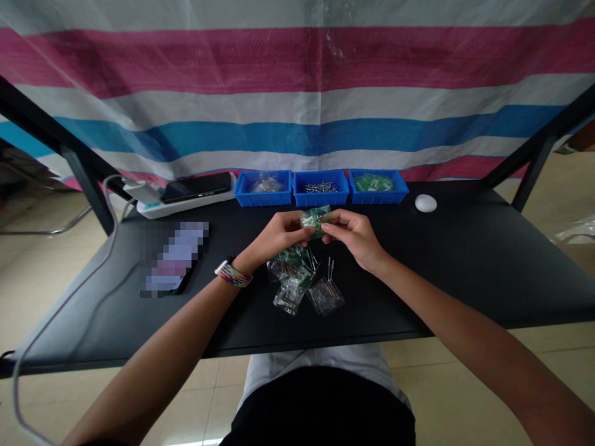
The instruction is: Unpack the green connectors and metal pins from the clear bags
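Note:
Both my hands meet above the middle of the black table (465, 260). My left hand (277, 236) and my right hand (354, 237) pinch the two ends of a small clear plastic bag (315, 218) with green contents. Below my hands lies a pile of several similar small clear bags (302, 282), some with green pieces inside. A few loose metal pins (330, 267) lie beside the pile. A beaded band and watch sit on my left wrist.
Three blue bins stand in a row at the table's back: left bin (263, 188), middle bin (320, 187) with metal pins, right bin (376, 186) with green pieces. A white round object (425, 202), a power strip (153, 205) with a phone, another phone (173, 259).

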Motion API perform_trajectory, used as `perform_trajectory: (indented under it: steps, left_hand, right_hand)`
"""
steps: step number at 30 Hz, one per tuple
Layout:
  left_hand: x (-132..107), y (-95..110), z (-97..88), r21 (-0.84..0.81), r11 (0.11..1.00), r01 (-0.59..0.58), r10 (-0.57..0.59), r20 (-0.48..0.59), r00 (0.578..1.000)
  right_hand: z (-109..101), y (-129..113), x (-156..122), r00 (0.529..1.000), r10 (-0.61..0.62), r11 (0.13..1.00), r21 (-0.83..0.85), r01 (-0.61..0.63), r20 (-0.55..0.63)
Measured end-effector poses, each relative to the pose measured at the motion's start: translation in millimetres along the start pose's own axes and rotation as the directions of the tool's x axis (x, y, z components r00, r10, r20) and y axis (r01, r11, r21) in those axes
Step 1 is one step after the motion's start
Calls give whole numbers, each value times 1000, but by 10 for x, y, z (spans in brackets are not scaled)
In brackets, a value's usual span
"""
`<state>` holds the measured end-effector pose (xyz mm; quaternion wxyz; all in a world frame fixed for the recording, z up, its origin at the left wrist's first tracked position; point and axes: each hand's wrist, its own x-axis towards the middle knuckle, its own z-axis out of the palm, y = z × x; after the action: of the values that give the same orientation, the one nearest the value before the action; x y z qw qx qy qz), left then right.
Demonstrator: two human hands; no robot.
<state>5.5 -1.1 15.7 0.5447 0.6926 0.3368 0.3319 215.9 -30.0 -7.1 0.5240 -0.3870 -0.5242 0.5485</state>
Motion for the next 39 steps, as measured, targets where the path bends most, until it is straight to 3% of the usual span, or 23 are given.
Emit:
perform_trajectory:
  steps: [7, 15, 23, 28, 34, 37, 39]
  left_hand:
    - [-10, -39, -1, 20, 1000, -21, 21, 12, 1000]
    - [-16, 7, -8, 8, 999, -36, 36, -8, 999]
    - [-5, -15, -38, 55, 998, -24, 28, -79, 997]
    - [8, -42, -45, -94, 994, 56, -56, 0, 998]
    - [28, -65, -27, -245, 965, 92, -98, -14, 995]
    - [27, -59, -20, -251, 965, 73, -85, -37, 996]
    - [26, -56, -18, -227, 972, 51, -66, -58, 996]
  right_hand:
    - [-26, -37, 0, 998, 40, 999, 21, -41, 52]
    - [-4, -32, 4, 997, -43, 998, -45, 46, 57]
    - [-26, -69, -14, 987, -158, 971, -184, 150, -29]
    - [-12, -89, -71, 949, -315, 899, -317, 301, 8]
    - [-21, -143, -104, 832, -526, 661, -531, 530, 176]
    - [-25, -142, -97, 825, -549, 651, -551, 522, 133]
    - [-36, -114, -84, 844, -533, 700, -529, 480, 61]
